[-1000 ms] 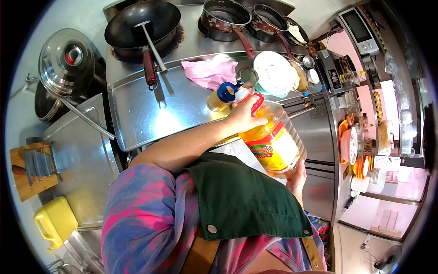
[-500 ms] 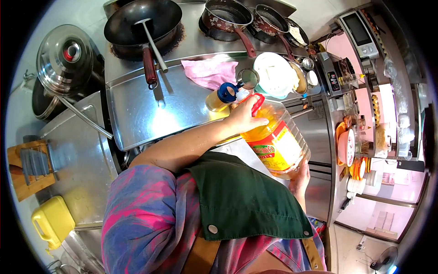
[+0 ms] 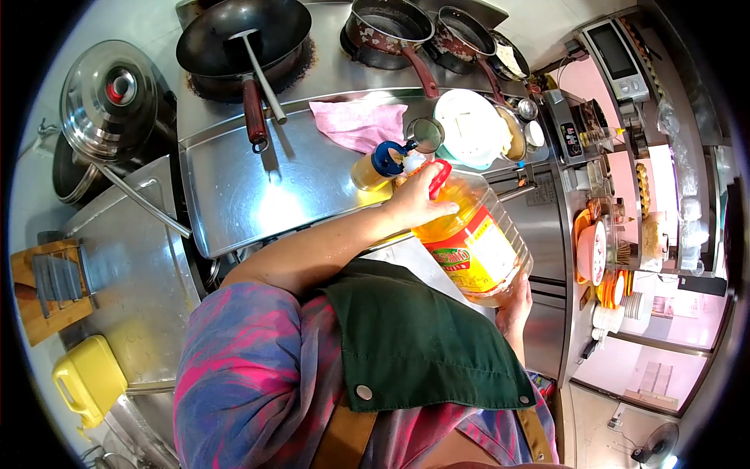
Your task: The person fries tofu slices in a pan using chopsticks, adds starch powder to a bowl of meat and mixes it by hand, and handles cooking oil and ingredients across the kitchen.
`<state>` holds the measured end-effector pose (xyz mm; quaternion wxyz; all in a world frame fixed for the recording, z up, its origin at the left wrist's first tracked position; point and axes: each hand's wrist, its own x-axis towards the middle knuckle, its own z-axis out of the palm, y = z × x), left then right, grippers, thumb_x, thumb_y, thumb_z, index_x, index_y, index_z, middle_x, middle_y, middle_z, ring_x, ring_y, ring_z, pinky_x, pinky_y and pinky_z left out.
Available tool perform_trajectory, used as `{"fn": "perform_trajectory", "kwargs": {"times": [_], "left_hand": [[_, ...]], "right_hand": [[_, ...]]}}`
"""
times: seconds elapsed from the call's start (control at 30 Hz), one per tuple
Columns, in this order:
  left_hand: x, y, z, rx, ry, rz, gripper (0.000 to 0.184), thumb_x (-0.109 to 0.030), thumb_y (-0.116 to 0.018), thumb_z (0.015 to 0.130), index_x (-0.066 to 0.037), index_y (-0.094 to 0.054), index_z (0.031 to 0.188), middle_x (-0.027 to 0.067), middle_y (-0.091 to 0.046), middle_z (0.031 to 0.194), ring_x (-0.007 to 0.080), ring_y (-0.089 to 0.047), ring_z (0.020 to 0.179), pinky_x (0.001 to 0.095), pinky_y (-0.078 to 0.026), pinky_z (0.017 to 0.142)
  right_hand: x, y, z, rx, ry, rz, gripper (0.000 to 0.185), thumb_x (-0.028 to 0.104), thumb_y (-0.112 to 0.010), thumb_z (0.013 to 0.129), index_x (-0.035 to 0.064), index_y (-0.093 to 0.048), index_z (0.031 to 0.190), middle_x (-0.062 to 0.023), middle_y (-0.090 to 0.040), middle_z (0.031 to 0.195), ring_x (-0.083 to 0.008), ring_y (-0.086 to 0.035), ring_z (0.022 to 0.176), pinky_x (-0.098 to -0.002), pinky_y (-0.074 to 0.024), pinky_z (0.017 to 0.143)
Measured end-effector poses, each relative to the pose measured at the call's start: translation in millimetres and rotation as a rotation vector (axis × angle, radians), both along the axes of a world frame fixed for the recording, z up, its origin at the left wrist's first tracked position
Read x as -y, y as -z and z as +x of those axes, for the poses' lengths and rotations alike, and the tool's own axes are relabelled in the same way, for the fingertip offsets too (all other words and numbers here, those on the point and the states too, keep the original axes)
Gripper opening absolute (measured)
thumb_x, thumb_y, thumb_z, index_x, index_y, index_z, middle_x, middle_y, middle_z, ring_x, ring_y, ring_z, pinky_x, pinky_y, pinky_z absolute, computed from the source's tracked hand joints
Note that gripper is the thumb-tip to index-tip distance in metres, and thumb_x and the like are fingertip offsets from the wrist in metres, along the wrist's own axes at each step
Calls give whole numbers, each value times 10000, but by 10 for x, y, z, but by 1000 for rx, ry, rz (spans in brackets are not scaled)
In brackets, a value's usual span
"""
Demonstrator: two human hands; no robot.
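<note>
My left hand [image 3: 418, 197] is closed around the red handle near the top of a large clear plastic oil bottle [image 3: 478, 262] with a red and yellow label. The bottle is tilted, its neck towards the upper left and yellow oil inside. My right hand [image 3: 513, 306] supports its base from below, fingers curled against it. Beside the bottle's neck stands a small clear oil container [image 3: 366, 172] with a blue top, holding yellow liquid. My left hand and the handle hide the mouth, so whether oil flows cannot be made out. A clear glass [image 3: 426, 134] is just behind.
A pink cloth [image 3: 361, 123] lies on the steel counter [image 3: 226, 191]. Behind are a wok [image 3: 244, 47] with a ladle and saucepans [image 3: 389, 27] on burners. A white-covered bowl [image 3: 469, 129] stands beyond the bottle. Left are a lidded pot [image 3: 109, 98] and a yellow jug [image 3: 92, 379].
</note>
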<state>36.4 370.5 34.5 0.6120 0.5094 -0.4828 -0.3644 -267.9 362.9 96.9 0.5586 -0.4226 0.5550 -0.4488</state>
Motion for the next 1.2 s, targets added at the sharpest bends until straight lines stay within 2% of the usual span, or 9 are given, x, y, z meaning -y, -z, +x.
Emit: {"fn": "perform_trajectory", "kwargs": {"times": [0.53, 1.0, 1.1, 1.2], "left_hand": [[-23, -64, 0, -37, 8, -46, 663, -233, -754, 670, 17, -390, 1165, 185, -522, 1102, 274, -529, 1033, 340, -431, 871], [-75, -212, 31, -56, 47, 34, 647, -222, -750, 677, 10, -387, 1160, 181, -520, 1097, 269, -526, 1026, 337, -437, 856], [-74, -212, 27, -54, 48, 27, 650, -219, -750, 676, 8, -385, 1164, 179, -520, 1097, 267, -527, 1025, 335, -438, 854], [-86, -226, 25, -67, 51, 18, 650, -215, -751, 674, 6, -387, 1165, 173, -521, 1095, 263, -528, 1021, 333, -440, 850]], "right_hand": [[-25, -117, 23, -43, 27, -5, 424, 272, -567, 869, -11, -470, 1169, -104, -563, 1084, -196, -541, 990, -348, -463, 834], [-67, -179, 27, -52, 32, -24, 433, 289, -578, 860, -4, -473, 1161, -102, -568, 1060, -198, -545, 973, -347, -464, 821], [-54, -163, -30, -115, -2, -34, 464, 337, -521, 887, 7, -470, 1210, -112, -539, 1167, -243, -514, 1069, -388, -423, 883], [-51, -163, -45, -112, -4, -33, 461, 340, -526, 883, 11, -476, 1203, -111, -543, 1158, -241, -516, 1064, -388, -424, 882]]}}
